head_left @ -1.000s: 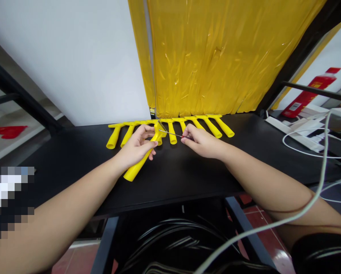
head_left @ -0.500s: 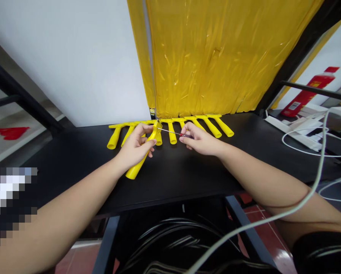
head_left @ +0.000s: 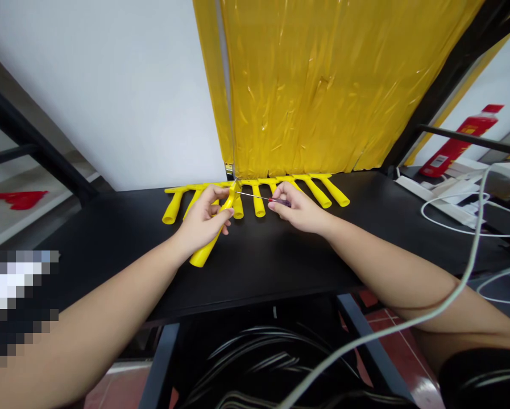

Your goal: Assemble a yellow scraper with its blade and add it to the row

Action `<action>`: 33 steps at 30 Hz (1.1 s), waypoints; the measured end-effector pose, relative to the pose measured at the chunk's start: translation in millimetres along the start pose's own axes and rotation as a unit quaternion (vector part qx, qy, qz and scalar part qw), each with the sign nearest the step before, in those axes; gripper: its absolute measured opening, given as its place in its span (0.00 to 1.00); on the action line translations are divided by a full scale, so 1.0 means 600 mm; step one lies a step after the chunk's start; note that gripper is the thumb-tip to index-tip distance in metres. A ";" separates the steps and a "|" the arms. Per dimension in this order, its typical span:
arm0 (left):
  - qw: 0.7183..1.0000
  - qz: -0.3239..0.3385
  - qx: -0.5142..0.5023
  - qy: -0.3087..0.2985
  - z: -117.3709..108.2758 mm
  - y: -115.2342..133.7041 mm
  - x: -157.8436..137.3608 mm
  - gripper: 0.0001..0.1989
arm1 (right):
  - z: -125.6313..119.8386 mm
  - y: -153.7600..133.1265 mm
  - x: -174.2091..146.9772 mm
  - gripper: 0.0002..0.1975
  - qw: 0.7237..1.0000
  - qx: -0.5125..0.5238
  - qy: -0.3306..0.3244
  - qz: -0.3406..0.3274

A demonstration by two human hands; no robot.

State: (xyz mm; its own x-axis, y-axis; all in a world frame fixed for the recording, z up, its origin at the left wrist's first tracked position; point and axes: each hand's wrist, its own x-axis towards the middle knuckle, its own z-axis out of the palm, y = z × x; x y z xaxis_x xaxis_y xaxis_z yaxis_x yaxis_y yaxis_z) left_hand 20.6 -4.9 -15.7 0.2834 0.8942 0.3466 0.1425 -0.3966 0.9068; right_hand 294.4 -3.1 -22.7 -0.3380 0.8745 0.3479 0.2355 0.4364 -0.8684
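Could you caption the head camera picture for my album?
Left fingers grip a yellow handle, right fingers a screwdriver at its head, near a row of yellow handles on a black table.

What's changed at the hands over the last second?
The yellow tool in the left hand has turned slightly, its head now showing narrower. The right hand and its screwdriver have shifted slightly left. Nothing was newly grasped or released. The row of yellow tools stays on the black table.
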 end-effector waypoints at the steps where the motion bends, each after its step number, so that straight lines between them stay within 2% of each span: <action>1: 1.000 0.000 -0.001 0.001 0.000 0.000 0.000 0.18 | -0.001 0.001 0.001 0.19 1.000 -0.016 0.010 0.007; 3: 1.000 0.000 -0.003 0.001 -0.001 0.000 -0.001 0.18 | -0.002 0.002 0.003 0.20 0.999 -0.030 0.008 0.026; 6: 1.000 0.003 -0.004 -0.008 -0.002 0.000 -0.002 0.18 | -0.001 0.000 0.004 0.26 0.997 -0.005 -0.049 0.058; 8: 1.000 0.003 -0.001 -0.009 -0.002 0.000 -0.002 0.18 | 0.002 -0.001 0.003 0.25 0.996 0.021 -0.071 0.053; 10: 1.000 0.001 0.003 -0.003 -0.003 0.000 -0.001 0.19 | 0.005 -0.001 0.001 0.21 0.997 0.033 -0.059 0.025; 12: 1.000 -0.002 0.004 0.004 -0.003 0.000 0.000 0.19 | 0.005 0.001 0.001 0.22 0.999 0.022 -0.025 0.003; 14: 1.000 -0.004 0.003 0.006 -0.003 0.001 0.000 0.19 | 0.003 0.003 0.004 0.21 1.000 -0.002 -0.005 0.008; 19: 1.000 -0.011 0.008 0.000 -0.003 0.002 -0.002 0.19 | -0.004 0.004 0.007 0.27 0.999 0.001 -0.038 0.039; 22: 1.000 -0.007 0.001 0.004 -0.003 0.001 -0.001 0.19 | -0.002 0.001 0.002 0.20 0.999 0.027 -0.028 -0.020; 25: 1.000 -0.001 -0.004 0.002 -0.005 0.000 0.000 0.19 | 0.001 -0.002 -0.003 0.18 0.998 -0.025 0.007 -0.061; 28: 1.000 -0.003 -0.002 0.002 -0.004 0.000 0.000 0.19 | 0.000 -0.007 -0.001 0.16 0.994 -0.094 0.041 -0.037; 31: 1.000 -0.003 -0.002 -0.002 -0.003 0.000 -0.001 0.19 | -0.002 -0.013 0.001 0.25 0.994 -0.111 0.013 -0.002; 33: 1.000 -0.001 -0.005 -0.004 -0.003 -0.001 -0.001 0.19 | -0.001 -0.016 -0.001 0.25 0.995 -0.095 -0.004 -0.008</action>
State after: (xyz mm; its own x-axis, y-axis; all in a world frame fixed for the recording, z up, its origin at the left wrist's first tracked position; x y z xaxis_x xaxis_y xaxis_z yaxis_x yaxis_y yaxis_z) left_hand 19.0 -4.8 -15.8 0.2910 0.8933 0.3425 0.1331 -0.3923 0.9102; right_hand 292.9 -7.3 -14.5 -0.3497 0.8662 0.3570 0.3985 0.4823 -0.7801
